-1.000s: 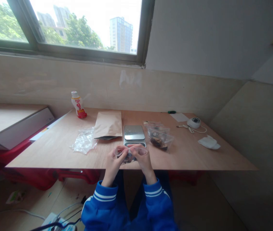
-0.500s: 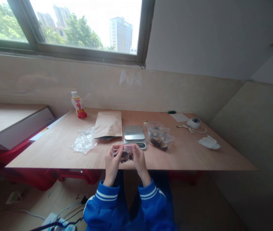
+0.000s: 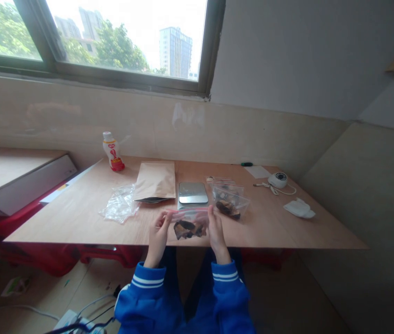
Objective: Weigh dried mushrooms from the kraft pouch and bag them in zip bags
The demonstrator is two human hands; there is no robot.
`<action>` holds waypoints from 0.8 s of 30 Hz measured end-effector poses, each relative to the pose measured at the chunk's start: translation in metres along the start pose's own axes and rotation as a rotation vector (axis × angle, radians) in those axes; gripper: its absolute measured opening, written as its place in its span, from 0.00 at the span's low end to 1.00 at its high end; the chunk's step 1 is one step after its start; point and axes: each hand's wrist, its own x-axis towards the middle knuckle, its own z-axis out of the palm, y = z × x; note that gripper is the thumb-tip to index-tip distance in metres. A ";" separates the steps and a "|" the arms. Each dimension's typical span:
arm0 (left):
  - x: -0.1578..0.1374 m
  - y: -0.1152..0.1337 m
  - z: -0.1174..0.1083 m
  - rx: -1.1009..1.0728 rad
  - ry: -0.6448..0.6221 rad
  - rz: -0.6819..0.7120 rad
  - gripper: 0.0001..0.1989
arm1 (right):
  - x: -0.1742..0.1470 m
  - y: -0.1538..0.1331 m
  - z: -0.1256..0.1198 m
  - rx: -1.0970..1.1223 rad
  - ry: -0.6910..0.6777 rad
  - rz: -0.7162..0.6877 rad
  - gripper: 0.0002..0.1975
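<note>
Between my hands, just above the table's front edge, a clear zip bag (image 3: pixel 190 225) with a pink strip along its top is stretched flat. Dark brown and tan dried slices lie in its bottom. My left hand (image 3: pixel 158 234) pinches the top left corner; my right hand (image 3: pixel 216 232) grips the top right corner. Right behind the bag stands a kitchen scale (image 3: pixel 193 192) with a bare steel plate, its display now hidden. Beside the scale, on the right, lie more filled zip bags (image 3: pixel 230 206). A brown paper pouch (image 3: pixel 155 181) lies left of the scale.
Loose clear plastic bags (image 3: pixel 119 204) lie left of the pouch, with a red and white bottle (image 3: pixel 113 152) behind. On the right are a white corded device (image 3: pixel 278 180), a crumpled white cloth or tissue (image 3: pixel 299 208), a paper sheet (image 3: pixel 257 172) and a green-handled tool (image 3: pixel 246 164).
My hands have moved apart, the right one further right, and the zip bag is now pulled wide and flat between them. It covers the scale's display.
</note>
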 end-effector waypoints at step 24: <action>0.014 -0.019 0.000 0.314 -0.122 -0.107 0.24 | 0.078 -0.032 -0.159 -0.922 0.522 -0.348 0.36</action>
